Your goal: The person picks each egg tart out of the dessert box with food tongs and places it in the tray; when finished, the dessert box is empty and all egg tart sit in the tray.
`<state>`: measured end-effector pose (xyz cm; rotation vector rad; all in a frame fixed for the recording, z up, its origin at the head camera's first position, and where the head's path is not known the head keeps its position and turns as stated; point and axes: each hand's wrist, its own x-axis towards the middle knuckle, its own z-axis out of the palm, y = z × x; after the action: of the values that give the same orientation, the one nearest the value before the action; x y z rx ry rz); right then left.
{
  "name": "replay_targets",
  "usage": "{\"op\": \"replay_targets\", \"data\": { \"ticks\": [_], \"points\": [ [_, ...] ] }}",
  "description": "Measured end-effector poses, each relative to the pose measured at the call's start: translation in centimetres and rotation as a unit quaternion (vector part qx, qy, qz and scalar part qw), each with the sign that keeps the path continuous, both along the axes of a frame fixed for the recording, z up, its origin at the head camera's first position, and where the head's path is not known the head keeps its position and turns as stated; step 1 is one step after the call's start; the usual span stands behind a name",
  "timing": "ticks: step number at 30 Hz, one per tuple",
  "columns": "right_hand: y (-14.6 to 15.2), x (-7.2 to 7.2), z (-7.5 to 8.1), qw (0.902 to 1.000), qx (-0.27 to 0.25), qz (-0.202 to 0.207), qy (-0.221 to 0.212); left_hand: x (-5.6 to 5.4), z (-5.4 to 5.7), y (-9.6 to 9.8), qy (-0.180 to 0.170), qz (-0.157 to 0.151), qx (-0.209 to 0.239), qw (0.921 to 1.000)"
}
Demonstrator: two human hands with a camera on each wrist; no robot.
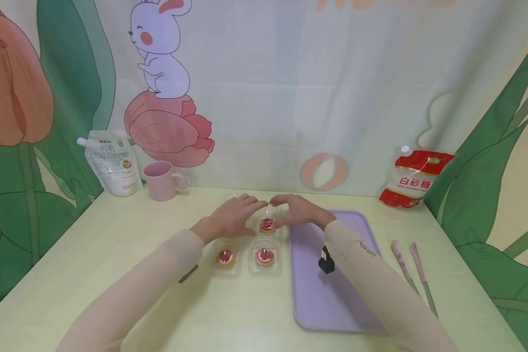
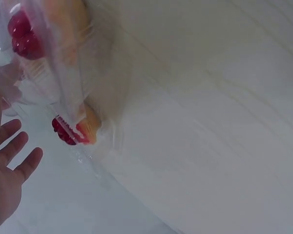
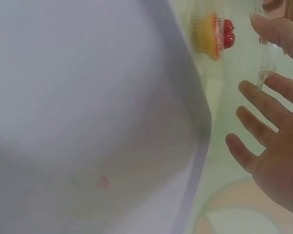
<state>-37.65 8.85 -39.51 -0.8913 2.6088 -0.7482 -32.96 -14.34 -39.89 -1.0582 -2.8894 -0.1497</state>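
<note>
My left hand (image 1: 231, 220) and right hand (image 1: 301, 210) face each other over a clear plastic box (image 1: 270, 211) with a red-topped tart (image 1: 267, 225) inside. Fingers and thumbs of both hands grip the box's clear lid from its two sides. In the right wrist view, the lid edge (image 3: 261, 78) lies between the right thumb and fingers; its other fingers are spread. Left fingers (image 2: 19, 163) spread beside the plastic in the left wrist view. Nearer me sit two more boxed tarts, a left tart (image 1: 225, 258) and a right tart (image 1: 265, 256). Another clear box is partly hidden behind the left hand.
A purple tray (image 1: 308, 303) lies right of the boxes, under my right forearm. Two long-handled utensils (image 1: 405, 264) lie farther right. A pink mug (image 1: 160, 182) and a white pouch (image 1: 114, 164) stand back left; a red-and-white sugar bag (image 1: 415, 178) stands back right.
</note>
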Motion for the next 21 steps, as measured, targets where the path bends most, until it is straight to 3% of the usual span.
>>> {"op": "replay_targets", "data": {
  "ticks": [3, 8, 13, 18, 21],
  "points": [
    [0.4, -0.2, 0.4, 0.9998, -0.018, -0.006, -0.007, -0.1, 0.3, -0.3, 0.001, 0.000, 0.013, 0.9999],
    [0.8, -0.5, 1.8, 0.9960, -0.061, -0.021, -0.062, 0.0, 1.2, -0.5, 0.012, -0.013, 0.058, 0.9982],
    [1.2, -0.1, 3.2, 0.9855, -0.122, -0.026, -0.115, -0.1, 2.2, -0.1, 0.058, -0.030, 0.109, 0.9919],
    [1.6, 0.0, 3.7, 0.9648, -0.184, -0.007, -0.188, -0.1, 2.6, 0.1, 0.099, -0.034, 0.168, 0.9801],
    [1.9, -0.1, 3.7, 0.9452, -0.226, 0.004, -0.236, 0.0, 2.7, 0.1, 0.120, -0.027, 0.197, 0.9727]
  ]
}}
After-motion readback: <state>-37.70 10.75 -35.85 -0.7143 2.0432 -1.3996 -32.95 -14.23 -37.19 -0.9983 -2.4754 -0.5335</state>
